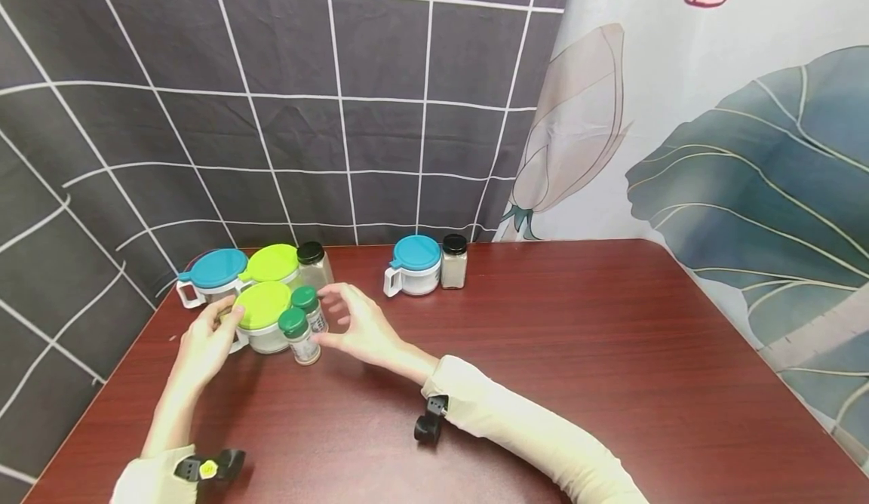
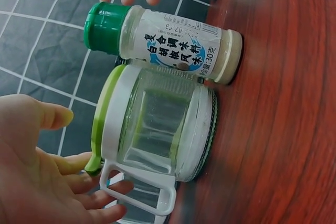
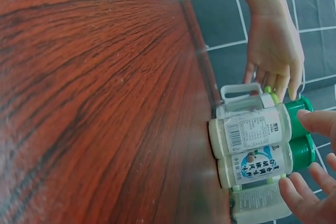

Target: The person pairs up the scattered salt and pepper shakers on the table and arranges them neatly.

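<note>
In the head view my left hand point(image 1: 207, 342) is beside the handle of a glass jar with a lime-green lid point(image 1: 263, 305). Its fingers reach behind the white handle point(image 2: 142, 184), and the thumb stands apart from the lid. My right hand point(image 1: 363, 328) is spread beside two seasoning shakers with green caps, the nearer shaker point(image 1: 301, 338) and the farther shaker point(image 1: 311, 309). Its thumb point(image 3: 317, 121) overlaps the nearer cap in the right wrist view, with the other fingers loosely bent. Both shakers stand upright against the jar, their labels printed in Chinese.
Behind stand a blue-lidded jar point(image 1: 219, 268), another lime-lidded jar point(image 1: 273, 262) and a black-capped square bottle point(image 1: 314, 264). A second blue-lidded jar point(image 1: 416, 265) and black-capped bottle point(image 1: 454, 261) stand farther right on the reddish-brown table point(image 1: 543, 338). Curtains hang along the back edge.
</note>
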A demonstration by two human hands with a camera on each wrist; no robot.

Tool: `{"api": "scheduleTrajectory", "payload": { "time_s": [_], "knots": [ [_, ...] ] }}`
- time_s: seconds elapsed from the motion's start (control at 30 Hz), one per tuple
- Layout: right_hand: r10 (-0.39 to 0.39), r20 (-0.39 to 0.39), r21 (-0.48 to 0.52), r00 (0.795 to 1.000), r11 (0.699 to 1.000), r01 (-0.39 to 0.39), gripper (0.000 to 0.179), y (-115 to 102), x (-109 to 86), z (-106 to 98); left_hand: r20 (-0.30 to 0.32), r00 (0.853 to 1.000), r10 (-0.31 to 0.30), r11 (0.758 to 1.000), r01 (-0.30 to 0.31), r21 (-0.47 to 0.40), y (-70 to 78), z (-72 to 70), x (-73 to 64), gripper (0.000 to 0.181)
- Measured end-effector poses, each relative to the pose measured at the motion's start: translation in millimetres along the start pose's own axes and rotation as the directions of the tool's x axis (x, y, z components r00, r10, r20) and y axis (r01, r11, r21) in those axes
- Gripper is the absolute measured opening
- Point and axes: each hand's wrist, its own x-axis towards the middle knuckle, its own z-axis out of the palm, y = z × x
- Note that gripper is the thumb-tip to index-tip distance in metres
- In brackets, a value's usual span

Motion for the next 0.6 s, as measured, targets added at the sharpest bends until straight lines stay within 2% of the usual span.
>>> {"api": "scheduleTrajectory", "payload": {
  "time_s": [0.23,0.6],
  "knots": [
    [0.030,0.021,0.016,0.999,0.999,-0.030,0.059,0.4,0.8,5.1,-0.013,1.000,0.024,1.000,-0.024,0.012,-5.9,1.0,0.2,0.058],
    [0.006,0.037,-0.010,0.999,1.000,-0.006,0.057,-0.8,1.6,11.7,-0.007,1.000,0.018,1.000,-0.018,0.022,-11.5,-0.8,1.0,0.063]
  ]
}}
